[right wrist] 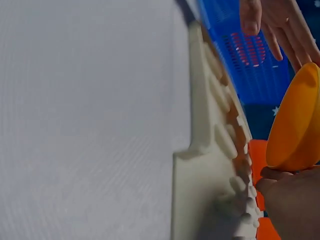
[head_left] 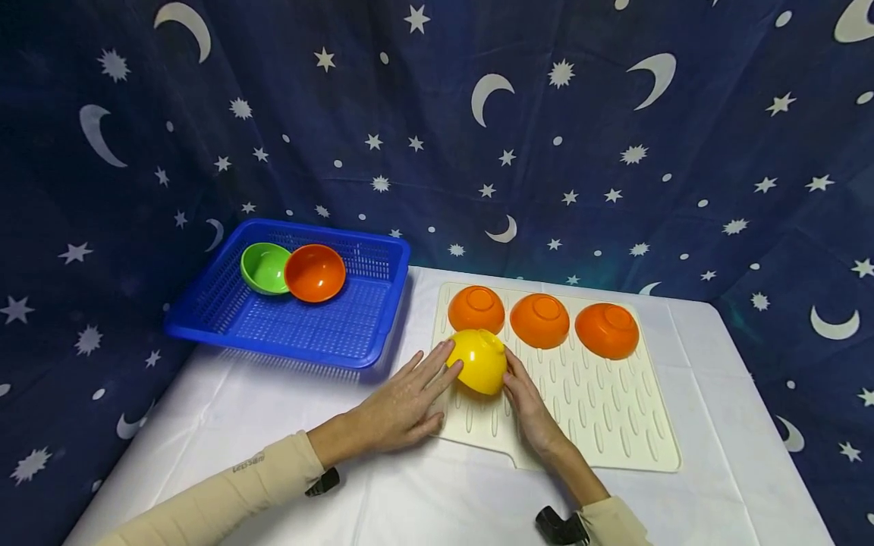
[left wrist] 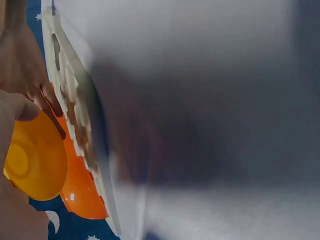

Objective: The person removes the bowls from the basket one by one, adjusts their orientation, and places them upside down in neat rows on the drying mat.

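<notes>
A yellow bowl (head_left: 478, 362), tilted with its base up and away, is between my hands over the left part of a cream ribbed drying board (head_left: 631, 425). My right hand (head_left: 536, 409) pinches its right rim; in the right wrist view, thumb and fingertips are at the rim of the yellow bowl (right wrist: 295, 120). From the other side, my left hand (head_left: 403, 406) touches the bowl with fingers stretched out and thumb apart. Behind it, an orange bowl (head_left: 476, 309), a second orange bowl (head_left: 539, 321) and a third orange bowl (head_left: 606, 331) lie upside down in a row.
A blue plastic basket (head_left: 273, 347) stands at the back left of the white-covered table (head_left: 423, 500). Inside it are a green bowl (head_left: 262, 269) and an orange bowl (head_left: 315, 273), openings up. A dark blue curtain (head_left: 423, 98) with moons and stars hangs behind.
</notes>
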Tool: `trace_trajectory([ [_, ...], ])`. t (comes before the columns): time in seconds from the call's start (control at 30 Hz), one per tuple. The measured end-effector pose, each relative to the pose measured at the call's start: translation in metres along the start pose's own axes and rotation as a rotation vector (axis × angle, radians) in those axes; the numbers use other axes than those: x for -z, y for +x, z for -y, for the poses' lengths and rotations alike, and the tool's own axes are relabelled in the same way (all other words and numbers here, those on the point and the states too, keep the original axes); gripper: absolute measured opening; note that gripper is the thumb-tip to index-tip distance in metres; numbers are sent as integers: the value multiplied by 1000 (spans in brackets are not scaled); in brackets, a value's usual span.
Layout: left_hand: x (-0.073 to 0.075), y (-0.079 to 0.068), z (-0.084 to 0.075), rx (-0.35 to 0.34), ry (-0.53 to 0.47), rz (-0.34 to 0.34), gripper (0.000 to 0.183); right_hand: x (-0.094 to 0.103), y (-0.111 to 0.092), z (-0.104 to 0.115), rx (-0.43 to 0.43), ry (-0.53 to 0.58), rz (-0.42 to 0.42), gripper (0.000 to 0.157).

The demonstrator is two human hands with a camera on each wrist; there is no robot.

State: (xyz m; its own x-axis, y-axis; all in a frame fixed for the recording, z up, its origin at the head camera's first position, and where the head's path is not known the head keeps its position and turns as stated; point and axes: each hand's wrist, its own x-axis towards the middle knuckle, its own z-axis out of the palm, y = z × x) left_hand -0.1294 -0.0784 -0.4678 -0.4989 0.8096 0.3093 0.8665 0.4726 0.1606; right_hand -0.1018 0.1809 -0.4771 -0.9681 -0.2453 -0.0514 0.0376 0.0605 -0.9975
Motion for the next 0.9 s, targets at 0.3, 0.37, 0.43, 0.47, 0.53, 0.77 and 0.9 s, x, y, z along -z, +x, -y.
trace_trajectory([
  [0.3, -5, -8, 3, 6, -19, 78, 77, 1, 0, -9, 35, -88, -6, 68],
  [0.37, -7, -11, 3, 10, -15, 98, 77, 0, 1, -11, 39, -150, -12, 69],
  [0.43, -9, -14, 3, 16, -10, 118, 77, 0, 1, -12, 47, -232, -23, 69],
  [0.47, -10, -15, 3, 17, -4, 126, 75, 0, 1, -12, 51, -269, -31, 70],
  [0.53, -13, -17, 4, 21, 12, 148, 72, 0, 2, -12, 68, -318, -57, 70],
  [0.77, -11, -18, 8, 72, -7, 242, 74, 7, 5, -7, 74, -353, -46, 67],
  [0.9, -6, -13, 9, 82, -30, 238, 69, 16, 7, -3, 77, -409, -35, 69],
])
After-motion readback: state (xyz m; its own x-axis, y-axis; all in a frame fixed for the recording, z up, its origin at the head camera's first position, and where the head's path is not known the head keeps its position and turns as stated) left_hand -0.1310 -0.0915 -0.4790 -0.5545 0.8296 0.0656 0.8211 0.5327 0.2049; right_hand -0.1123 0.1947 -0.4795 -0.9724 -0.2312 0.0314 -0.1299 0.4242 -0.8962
